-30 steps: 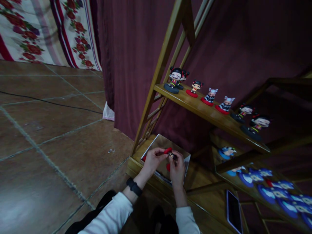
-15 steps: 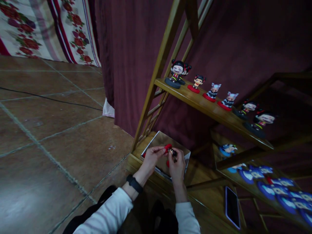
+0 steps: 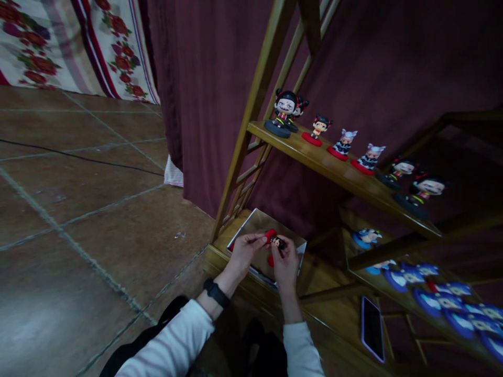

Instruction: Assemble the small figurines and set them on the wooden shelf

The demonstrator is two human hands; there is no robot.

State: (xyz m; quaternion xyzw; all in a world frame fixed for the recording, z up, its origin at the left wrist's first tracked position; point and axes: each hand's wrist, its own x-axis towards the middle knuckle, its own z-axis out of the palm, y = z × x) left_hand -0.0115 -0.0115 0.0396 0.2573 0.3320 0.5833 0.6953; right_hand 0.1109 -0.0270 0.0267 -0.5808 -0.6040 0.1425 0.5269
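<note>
My left hand (image 3: 242,253) pinches a small red round base (image 3: 269,235). My right hand (image 3: 285,264) holds a tiny dark-haired figurine (image 3: 279,242) right against that base. Both hands meet over a shiny flat tray (image 3: 255,222) lying on the lowest wooden shelf board (image 3: 220,259). A further red piece shows on the tray just below my hands. A black watch (image 3: 214,292) sits on my left wrist.
A middle shelf (image 3: 341,180) carries a row of several small figurines on red and dark bases. Lower right, a shelf holds several blue-based figurines (image 3: 440,301). A phone (image 3: 371,328) lies on the bottom board. A maroon curtain hangs behind; tiled floor spreads left.
My hands have stayed together on the figurine and base, shifting slightly up in the picture as my head tilted. The two pieces look pressed closer.
</note>
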